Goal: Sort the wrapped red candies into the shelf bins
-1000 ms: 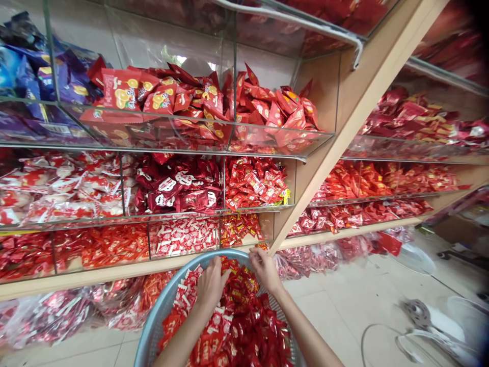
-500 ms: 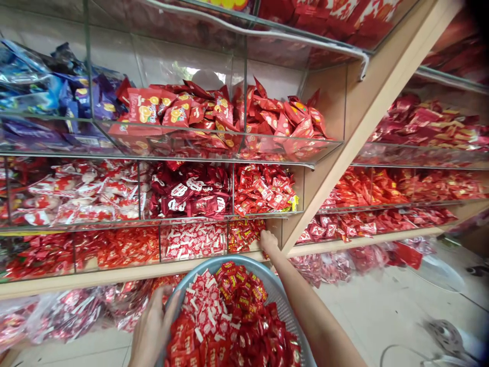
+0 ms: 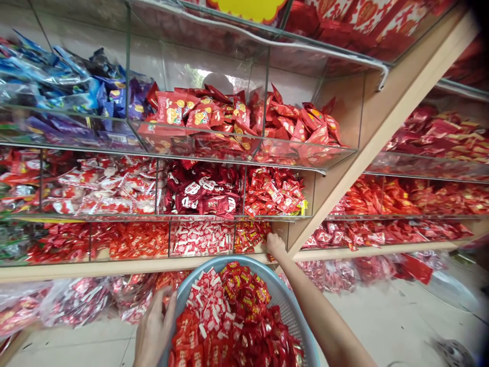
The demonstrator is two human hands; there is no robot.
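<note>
**Basket of red sweets held up to the shelf**

Basket (image 3: 248,259), blue-grey mesh, sits at the lower centre of the frame, heaped with red and white-and-red wrapped sweets (image 3: 233,316). The left hand (image 3: 155,326) lies against its left rim, fingers stretched long; whether the grip clasps the rim cannot be told. The right hand (image 3: 275,244) reaches past the far rim into the compartment of red-and-yellow candies (image 3: 250,235) on the wooden shelf (image 3: 114,266). Its fingertips are hidden, so that grip cannot be told either.
</note>
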